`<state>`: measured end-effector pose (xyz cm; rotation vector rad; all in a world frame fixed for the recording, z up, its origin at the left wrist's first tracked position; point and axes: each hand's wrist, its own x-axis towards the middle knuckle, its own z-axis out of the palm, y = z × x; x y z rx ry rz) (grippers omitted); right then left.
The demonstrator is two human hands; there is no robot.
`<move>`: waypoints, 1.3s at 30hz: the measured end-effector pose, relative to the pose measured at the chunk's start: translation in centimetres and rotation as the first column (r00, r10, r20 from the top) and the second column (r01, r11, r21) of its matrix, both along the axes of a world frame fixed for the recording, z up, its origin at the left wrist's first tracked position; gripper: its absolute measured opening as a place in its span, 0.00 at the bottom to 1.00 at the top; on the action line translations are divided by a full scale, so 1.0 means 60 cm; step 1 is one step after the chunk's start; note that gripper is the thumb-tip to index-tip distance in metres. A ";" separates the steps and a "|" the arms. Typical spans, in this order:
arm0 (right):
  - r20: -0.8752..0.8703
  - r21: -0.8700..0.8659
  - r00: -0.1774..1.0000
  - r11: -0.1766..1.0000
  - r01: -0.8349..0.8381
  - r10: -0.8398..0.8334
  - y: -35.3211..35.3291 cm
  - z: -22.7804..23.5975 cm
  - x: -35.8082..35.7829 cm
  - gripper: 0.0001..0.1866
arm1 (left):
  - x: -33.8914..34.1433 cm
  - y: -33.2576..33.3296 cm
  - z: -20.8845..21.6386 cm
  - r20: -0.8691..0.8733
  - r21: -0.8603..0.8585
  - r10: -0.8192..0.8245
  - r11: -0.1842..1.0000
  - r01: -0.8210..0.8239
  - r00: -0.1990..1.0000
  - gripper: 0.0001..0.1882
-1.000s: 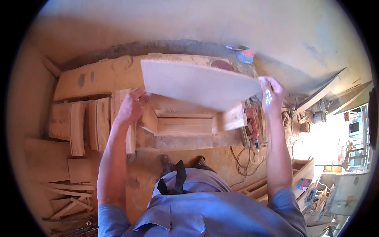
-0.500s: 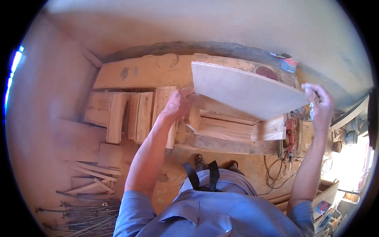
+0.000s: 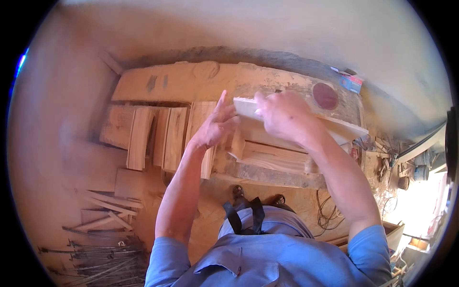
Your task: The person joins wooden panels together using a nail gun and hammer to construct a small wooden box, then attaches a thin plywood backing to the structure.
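Note:
A pale flat wooden board (image 3: 344,130) lies slanted over an open box frame of light wood (image 3: 272,155) on the workbench. My right hand (image 3: 289,117) reaches across to the board's upper edge near its left corner, its fingers closed there; its forearm covers part of the board and frame. At the board's left end is my left hand (image 3: 217,126), with the index finger stretched up and the other fingers apart, close to the board's corner. Whether the left fingertips touch the board is hard to make out.
Several wooden planks (image 3: 176,136) stand side by side at the left of the workbench (image 3: 181,83). A dark red disc (image 3: 325,96) and a small box (image 3: 351,83) lie at the back right. Wood strips (image 3: 112,203), metal clamps (image 3: 100,258) and a cable (image 3: 327,215) are on the floor.
My right hand has left the board's right end and crossed to its left corner. The board's upper edge has dropped toward the frame. My left hand's index finger has straightened upward.

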<state>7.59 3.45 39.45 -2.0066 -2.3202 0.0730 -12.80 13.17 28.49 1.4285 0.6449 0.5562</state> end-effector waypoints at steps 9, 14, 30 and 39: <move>-0.033 -0.011 0.999 0.999 0.030 -0.030 0.009 -0.037 -0.014 0.07 | -0.029 -0.004 -0.033 0.116 -0.329 0.241 0.925 -0.191 0.964 0.43; -0.039 0.005 0.999 0.999 0.036 -0.035 0.019 -0.083 -0.017 0.13 | 0.015 -0.004 0.014 -0.147 -0.108 0.317 0.936 -0.334 0.937 0.49; -0.127 0.134 0.869 0.860 0.492 -0.478 -0.114 -0.094 0.212 0.31 | 0.063 -0.042 0.023 -0.147 -0.061 0.301 0.948 -0.312 0.942 0.58; -0.230 0.114 0.828 0.830 0.545 -0.512 -0.113 -0.096 0.197 0.32 | 0.057 -0.025 0.024 -0.209 -0.008 0.348 0.934 -0.357 0.914 0.62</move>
